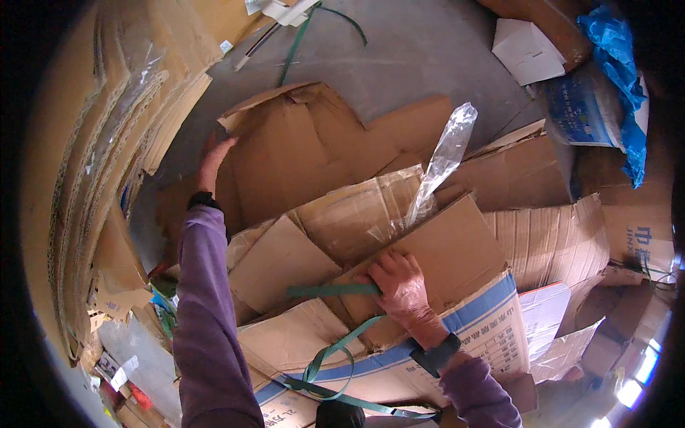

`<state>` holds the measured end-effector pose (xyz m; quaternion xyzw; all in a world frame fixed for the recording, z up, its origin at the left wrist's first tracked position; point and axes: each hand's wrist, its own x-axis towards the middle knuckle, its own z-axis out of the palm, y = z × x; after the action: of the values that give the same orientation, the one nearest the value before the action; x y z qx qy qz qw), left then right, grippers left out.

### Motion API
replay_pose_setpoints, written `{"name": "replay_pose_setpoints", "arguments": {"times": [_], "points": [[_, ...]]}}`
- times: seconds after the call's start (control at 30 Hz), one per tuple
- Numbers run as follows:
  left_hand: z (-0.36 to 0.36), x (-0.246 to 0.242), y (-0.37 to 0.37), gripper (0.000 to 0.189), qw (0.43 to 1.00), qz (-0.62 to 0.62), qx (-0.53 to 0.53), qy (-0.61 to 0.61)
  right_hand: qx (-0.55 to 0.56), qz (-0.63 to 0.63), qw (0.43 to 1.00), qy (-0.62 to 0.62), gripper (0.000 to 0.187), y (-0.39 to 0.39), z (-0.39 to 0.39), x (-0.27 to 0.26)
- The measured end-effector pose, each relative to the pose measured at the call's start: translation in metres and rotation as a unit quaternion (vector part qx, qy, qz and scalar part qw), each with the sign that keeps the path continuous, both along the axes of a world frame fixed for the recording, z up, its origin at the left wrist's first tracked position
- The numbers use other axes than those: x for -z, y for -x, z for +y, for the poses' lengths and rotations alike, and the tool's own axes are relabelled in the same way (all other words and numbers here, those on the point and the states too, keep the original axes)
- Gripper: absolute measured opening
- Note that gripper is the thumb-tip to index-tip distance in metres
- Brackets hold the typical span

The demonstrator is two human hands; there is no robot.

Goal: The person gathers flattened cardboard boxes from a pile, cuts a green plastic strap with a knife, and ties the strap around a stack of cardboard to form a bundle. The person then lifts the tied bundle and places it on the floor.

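My left hand [214, 158] is stretched out at the left edge of a flattened brown cardboard box [289, 155]. Its thumb and fingers are apart, and whether it touches the cardboard is unclear. My right hand [398, 289] is closed around a green strapping band [332, 290] and rests on a brown cardboard panel [449, 251]. From under that hand the band loops down over a printed carton [481, 342] with a blue stripe. A crumpled clear plastic strip [444, 144] sticks up between the cardboard sheets.
Stacked flattened cardboard [107, 160] rises along the left. Grey floor [423, 48] shows ahead, with another green band [297, 48] on it. At the far right are blue plastic film [615, 59], a white box [527, 51] and a printed sack [580, 109]. A dark shoe [340, 414] shows below.
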<state>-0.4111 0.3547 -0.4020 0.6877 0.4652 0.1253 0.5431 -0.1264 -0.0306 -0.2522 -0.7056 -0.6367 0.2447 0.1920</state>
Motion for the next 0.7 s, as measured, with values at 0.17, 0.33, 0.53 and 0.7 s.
{"name": "replay_pose_setpoints", "arguments": {"times": [0.17, 0.33, 0.53, 0.7], "points": [[-0.025, -0.033, -0.040, 0.044, 0.991, 0.077, -0.086, -0.068, 0.011, 0.010, 1.000, -0.002, 0.018, 0.003, 0.003, 0.000], [-0.029, -0.037, -0.038, 0.041, 0.999, 0.037, 0.004, -0.032, 0.009, 0.012, 1.000, -0.004, 0.018, 0.004, 0.002, 0.004], [-0.021, -0.017, -0.051, 0.045, 0.965, -0.245, -0.089, 0.034, 0.012, -0.008, 0.999, -0.036, 0.018, 0.004, 0.002, 0.005], [-0.007, -0.018, -0.055, 0.041, 0.989, 0.045, -0.122, -0.071, 0.001, -0.006, 1.000, 0.019, 0.017, 0.004, 0.002, 0.002]]}}
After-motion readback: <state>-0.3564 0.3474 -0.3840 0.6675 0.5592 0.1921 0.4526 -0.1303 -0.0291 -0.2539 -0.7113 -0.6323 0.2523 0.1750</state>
